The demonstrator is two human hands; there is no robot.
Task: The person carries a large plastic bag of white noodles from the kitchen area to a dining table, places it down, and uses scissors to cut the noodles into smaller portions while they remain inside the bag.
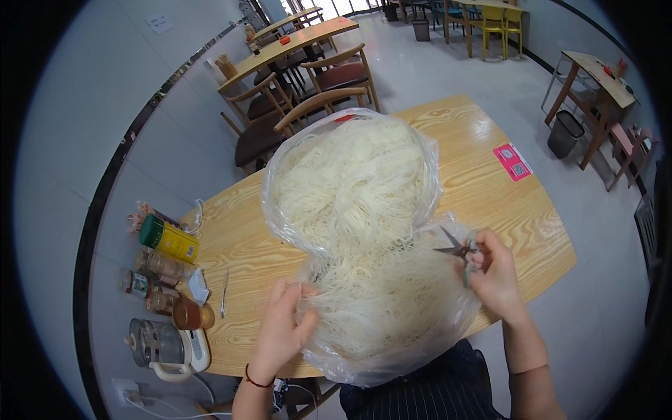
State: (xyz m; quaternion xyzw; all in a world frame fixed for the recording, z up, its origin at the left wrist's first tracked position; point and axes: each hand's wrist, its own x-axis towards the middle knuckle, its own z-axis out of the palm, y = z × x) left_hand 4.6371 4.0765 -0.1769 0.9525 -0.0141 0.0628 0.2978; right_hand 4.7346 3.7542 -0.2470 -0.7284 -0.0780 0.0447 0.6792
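Two clear plastic bags of dried rice vermicelli lie on a wooden table. The far bag's noodles (352, 178) form a dense pile, and strands run from it into the near bag's noodles (388, 304). At the near bag's left side, my left hand (289, 310) pinches some strands between thumb and fingers. My right hand (488, 273) holds a pair of scissors (458, 249) by its handles at the right of the near bag. The scissor blades stand apart and point left, with no noodles plainly between them. The near bag's plastic (362, 370) hangs over the table's front edge.
Along the wall stand a green-lidded yellow canister (170, 239), several jars (170, 265) and a glass kettle (157, 341). A slim pen-like object (224, 294) lies on the table (252, 262). A pink card (513, 161) is at the right. Wooden chairs (257, 142) stand beyond.
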